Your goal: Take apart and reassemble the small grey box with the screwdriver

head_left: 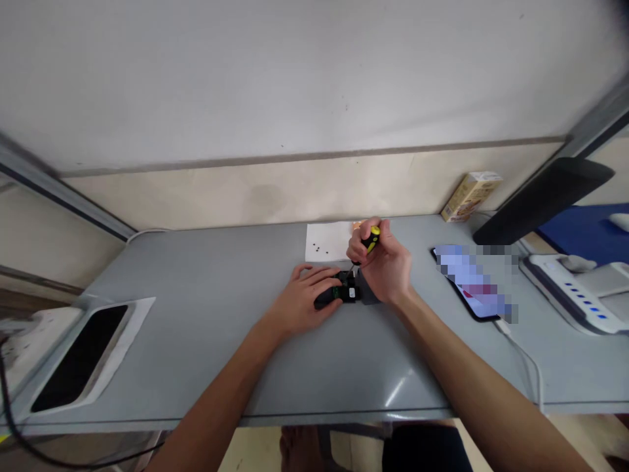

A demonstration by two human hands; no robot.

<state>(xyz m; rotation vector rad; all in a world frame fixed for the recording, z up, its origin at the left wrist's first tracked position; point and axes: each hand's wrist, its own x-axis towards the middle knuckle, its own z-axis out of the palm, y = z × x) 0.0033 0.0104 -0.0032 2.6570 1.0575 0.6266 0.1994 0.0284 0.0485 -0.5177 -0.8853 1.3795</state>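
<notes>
My left hand (pixel 299 298) is closed on a small black device (pixel 354 293), pressing it against the grey table. Part of a green circuit board and a small white label show on the device; the fingers cover the rest. In my right hand (pixel 393 262) is a screwdriver (pixel 372 240) with a yellow and black handle, its fingers wrapped around the grip. The shaft slants down to the device, and the exact contact of its tip is too small to tell. Just behind lies a white sheet of paper (pixel 324 239) with several tiny dark pieces that look like screws.
A lit phone (pixel 472 285) with a white cable lies to the right, beside a white power strip (pixel 574 292). Behind it stand a carton (pixel 469 196) and a dark cylinder-like object (pixel 540 200). A dark-screened phone or tablet (pixel 81 360) rests at the left edge.
</notes>
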